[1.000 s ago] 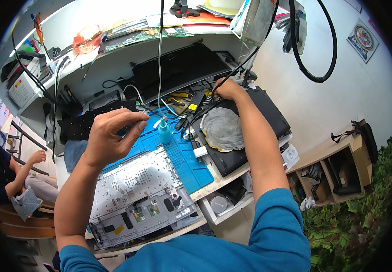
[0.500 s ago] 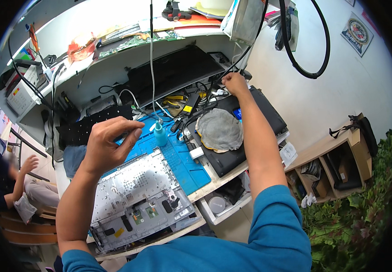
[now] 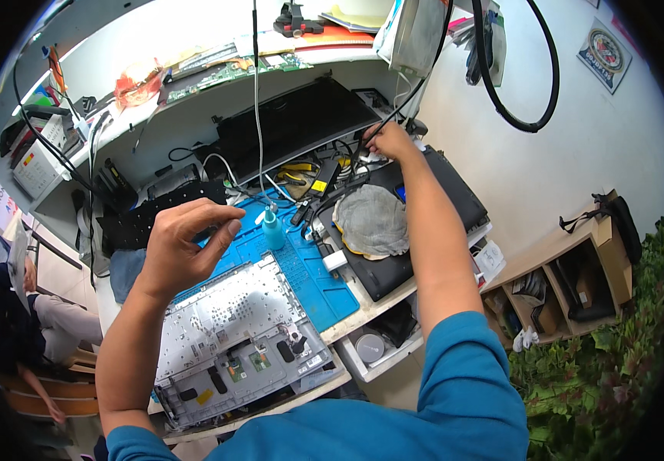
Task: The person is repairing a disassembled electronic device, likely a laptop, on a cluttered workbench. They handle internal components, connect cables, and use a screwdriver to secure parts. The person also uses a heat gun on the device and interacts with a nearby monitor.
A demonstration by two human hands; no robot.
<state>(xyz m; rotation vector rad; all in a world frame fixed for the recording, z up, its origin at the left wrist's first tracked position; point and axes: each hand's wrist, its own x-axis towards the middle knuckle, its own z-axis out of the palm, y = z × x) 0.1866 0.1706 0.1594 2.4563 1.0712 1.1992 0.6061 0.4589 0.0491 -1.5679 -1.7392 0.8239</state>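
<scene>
My left hand [image 3: 186, 244] is raised over the far left part of a silver laptop chassis [image 3: 232, 307] dotted with small holes. Its fingers are curled, thumb tip close to the index finger; anything pinched there is too small to make out. A teal squeeze bottle [image 3: 273, 229] stands on the blue work mat [image 3: 313, 284], right of that hand. My right hand [image 3: 390, 142] reaches to the back right, among black cables [image 3: 359, 157] below the dark monitor [image 3: 293, 127]. Its fingers are bent and partly hidden, and what they hold cannot be seen.
Below my right forearm a grey cloth [image 3: 372, 220] lies on a closed black laptop [image 3: 447, 188]. A white adapter [image 3: 334, 261] sits at its left. An open drawer [image 3: 378, 357] juts from the bench. Cables hang from above. A person [image 3: 24, 323] sits at far left.
My right hand has shifted slightly left and down, in among the cables. The left hand stays almost still. The seated person has moved, and a pale sheet now shows there.
</scene>
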